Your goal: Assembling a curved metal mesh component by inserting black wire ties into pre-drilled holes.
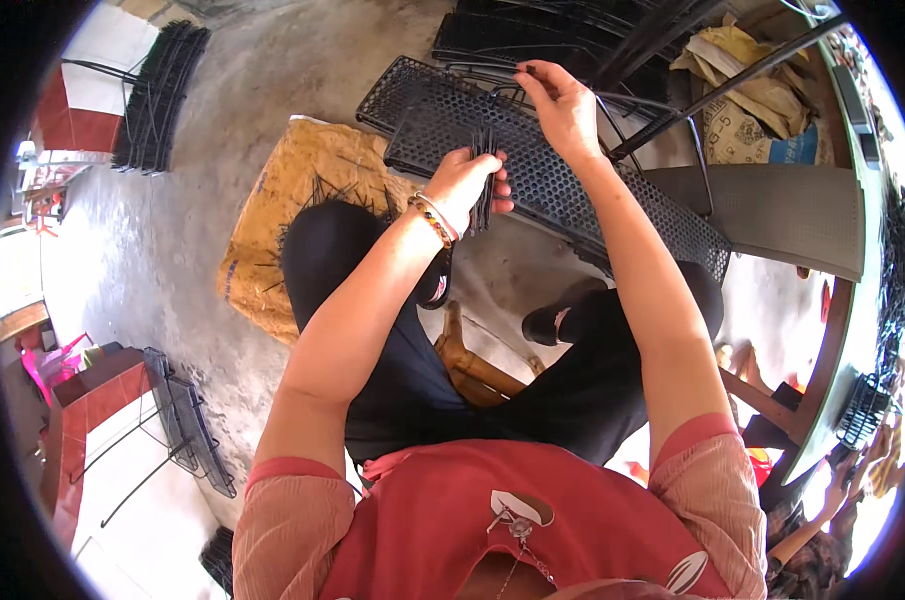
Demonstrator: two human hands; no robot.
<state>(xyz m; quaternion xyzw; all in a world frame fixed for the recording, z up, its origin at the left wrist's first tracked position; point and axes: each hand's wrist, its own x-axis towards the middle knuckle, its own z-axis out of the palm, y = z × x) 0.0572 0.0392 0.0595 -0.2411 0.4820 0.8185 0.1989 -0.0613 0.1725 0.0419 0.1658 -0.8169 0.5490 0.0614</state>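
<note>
Wire bundle (pixel 484 195), black: probably light, stiff; best held mid-length. Left hand (pixel 459 190) closed round it. Right hand (pixel 569 115) near far edge of mesh rack (pixel 547 172); grip unclear.

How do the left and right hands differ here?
The left hand grips a bundle of thin black rods; the right hand reaches farther forward, its thumb and forefinger close together. The left wears bracelets; the right shows none. Both are near a black perforated panel.
</note>
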